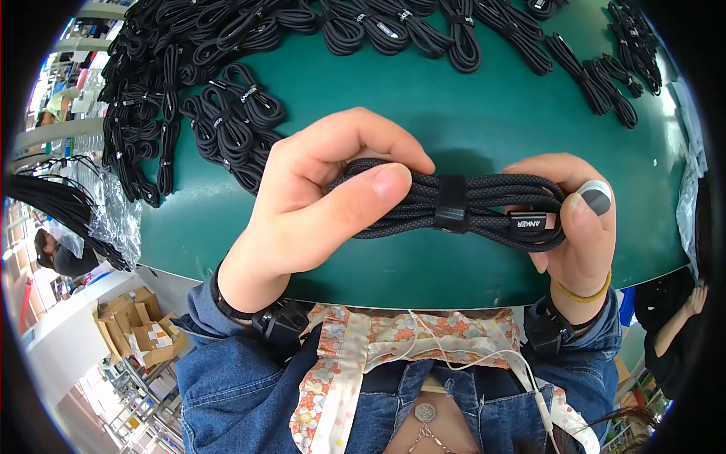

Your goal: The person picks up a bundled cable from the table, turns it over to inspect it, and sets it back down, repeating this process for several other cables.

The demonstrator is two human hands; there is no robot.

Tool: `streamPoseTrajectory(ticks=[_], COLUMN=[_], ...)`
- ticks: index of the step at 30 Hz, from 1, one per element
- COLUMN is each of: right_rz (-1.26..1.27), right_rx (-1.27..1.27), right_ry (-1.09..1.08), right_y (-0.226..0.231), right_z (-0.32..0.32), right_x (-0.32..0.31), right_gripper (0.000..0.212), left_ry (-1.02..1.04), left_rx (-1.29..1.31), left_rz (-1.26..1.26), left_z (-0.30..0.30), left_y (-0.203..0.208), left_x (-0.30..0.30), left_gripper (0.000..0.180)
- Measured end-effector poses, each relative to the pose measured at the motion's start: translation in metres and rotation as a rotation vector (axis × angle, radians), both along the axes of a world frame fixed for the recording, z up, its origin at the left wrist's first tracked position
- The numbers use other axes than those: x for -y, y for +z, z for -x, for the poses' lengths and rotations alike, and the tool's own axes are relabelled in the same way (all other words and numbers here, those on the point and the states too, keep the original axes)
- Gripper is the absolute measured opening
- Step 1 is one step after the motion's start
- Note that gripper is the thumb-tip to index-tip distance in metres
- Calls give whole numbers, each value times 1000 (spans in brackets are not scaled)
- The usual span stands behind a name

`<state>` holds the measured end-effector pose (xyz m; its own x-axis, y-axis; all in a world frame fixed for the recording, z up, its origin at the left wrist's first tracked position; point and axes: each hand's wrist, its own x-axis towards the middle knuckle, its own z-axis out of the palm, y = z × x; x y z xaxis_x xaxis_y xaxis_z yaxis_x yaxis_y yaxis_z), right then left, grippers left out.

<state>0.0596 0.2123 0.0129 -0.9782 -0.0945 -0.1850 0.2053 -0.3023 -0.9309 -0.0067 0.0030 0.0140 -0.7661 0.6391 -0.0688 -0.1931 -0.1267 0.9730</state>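
A coiled black braided cable [495, 193] is held level above the green table. A black strap [452, 203] wraps round its middle. My left hand [306, 200] grips the left end, thumb in front and fingers behind. At the right end, my right hand [586, 234] has closed on the loops, its thumb by the cable's connector [529, 222]. That connector has a dark housing and a metal tip, and lies among the loops. A small round white-and-grey piece [596, 197] sits at my right fingertips; what it is I cannot make out.
Many coiled black cables [219, 30] lie along the far and left parts of the green table [378, 98]. More bundles [594, 79] rest at the far right. Clear plastic [113, 212] hangs at the left edge. Cardboard boxes [144, 325] stand below left. Other people are at both sides.
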Motion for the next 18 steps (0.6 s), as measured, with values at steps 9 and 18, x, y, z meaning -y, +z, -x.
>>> streamPoseTrajectory(ticks=[9, 18], right_rz=[-62, -405], right_rx=[-45, 108], right_ry=[9, 178], right_y=[-3, 9], right_z=[2, 11], right_x=[-3, -15], right_gripper=[43, 32], left_ry=[-3, 123], left_rx=[-34, -378], left_rz=[22, 204], left_z=[2, 20], left_y=[-1, -3], left_x=[-4, 3], left_gripper=[16, 26])
